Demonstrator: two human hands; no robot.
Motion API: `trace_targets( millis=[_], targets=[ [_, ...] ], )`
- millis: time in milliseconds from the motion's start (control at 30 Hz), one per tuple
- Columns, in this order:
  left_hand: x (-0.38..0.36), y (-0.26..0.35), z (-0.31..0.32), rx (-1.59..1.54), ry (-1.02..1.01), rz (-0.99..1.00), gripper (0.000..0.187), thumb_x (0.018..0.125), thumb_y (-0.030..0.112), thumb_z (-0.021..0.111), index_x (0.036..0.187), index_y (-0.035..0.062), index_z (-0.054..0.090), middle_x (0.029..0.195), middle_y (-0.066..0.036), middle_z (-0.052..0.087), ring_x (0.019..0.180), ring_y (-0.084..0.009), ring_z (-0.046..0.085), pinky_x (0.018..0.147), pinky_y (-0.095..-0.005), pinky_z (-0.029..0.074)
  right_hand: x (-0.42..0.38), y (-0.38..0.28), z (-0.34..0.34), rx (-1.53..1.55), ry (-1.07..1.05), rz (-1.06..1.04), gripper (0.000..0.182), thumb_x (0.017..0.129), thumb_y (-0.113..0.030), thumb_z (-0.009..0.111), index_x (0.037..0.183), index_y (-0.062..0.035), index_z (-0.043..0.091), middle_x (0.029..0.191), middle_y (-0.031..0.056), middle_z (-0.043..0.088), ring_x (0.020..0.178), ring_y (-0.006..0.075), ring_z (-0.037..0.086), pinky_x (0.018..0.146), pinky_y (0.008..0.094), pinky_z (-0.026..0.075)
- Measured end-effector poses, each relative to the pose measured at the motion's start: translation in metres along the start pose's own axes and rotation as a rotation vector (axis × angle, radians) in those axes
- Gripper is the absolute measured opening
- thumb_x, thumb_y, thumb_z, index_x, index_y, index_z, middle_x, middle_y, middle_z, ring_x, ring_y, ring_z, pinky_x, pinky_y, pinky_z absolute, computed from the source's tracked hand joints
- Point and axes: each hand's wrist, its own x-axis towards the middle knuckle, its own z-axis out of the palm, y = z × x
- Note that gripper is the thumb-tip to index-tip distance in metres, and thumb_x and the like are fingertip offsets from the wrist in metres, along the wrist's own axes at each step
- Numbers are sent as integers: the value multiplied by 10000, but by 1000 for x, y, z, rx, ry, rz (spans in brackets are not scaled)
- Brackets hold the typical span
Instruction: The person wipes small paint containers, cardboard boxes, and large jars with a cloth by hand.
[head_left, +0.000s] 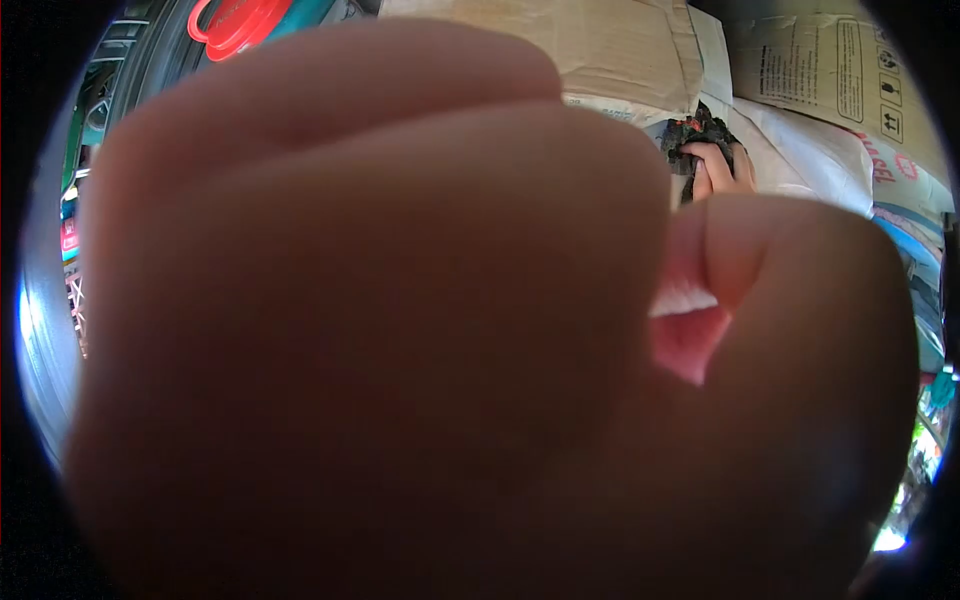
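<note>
My left hand is very close to the camera and blocks most of the view. Its fingers are curled in, with the thumb at the right. A small gap by the thumb shows pink and whitish patches; whatever the fingers hold, if anything, is hidden. Farther off, beyond the thumb, my right hand has its fingers bent over a black, crumpled thing with an orange-red spot. Its wrist is covered by the near hand. Pale sheeting lies around the black thing.
A flattened brown cardboard piece lies at the top. At the upper right stands a printed cardboard box, with a white sack bearing red print below it. A red lid-like object shows at the upper left.
</note>
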Motion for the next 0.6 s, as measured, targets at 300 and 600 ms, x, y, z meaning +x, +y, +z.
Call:
trace_targets(
  millis=[300, 600],
  targets=[
    [-31, -41, 78, 171, 257, 53, 294, 641, 2, 755, 858, 21, 556, 665, -55, 532, 533, -200, 511, 532, -261, 445, -3, -2, 0, 7, 104, -51, 176, 857, -100, 519, 1005, -131, 609, 849, 199, 539, 803, 397, 542, 703, 447, 435],
    [-44, -55, 151, -100, 197, 249, 361, 627, 95, 772, 771, 46, 444, 611, -68, 416, 497, -180, 454, 461, -325, 360, -10, 3, 16, -79, 174, 10, 276, 861, -150, 562, 1135, -158, 591, 897, 196, 586, 871, 325, 576, 816, 413, 434]
  ],
)
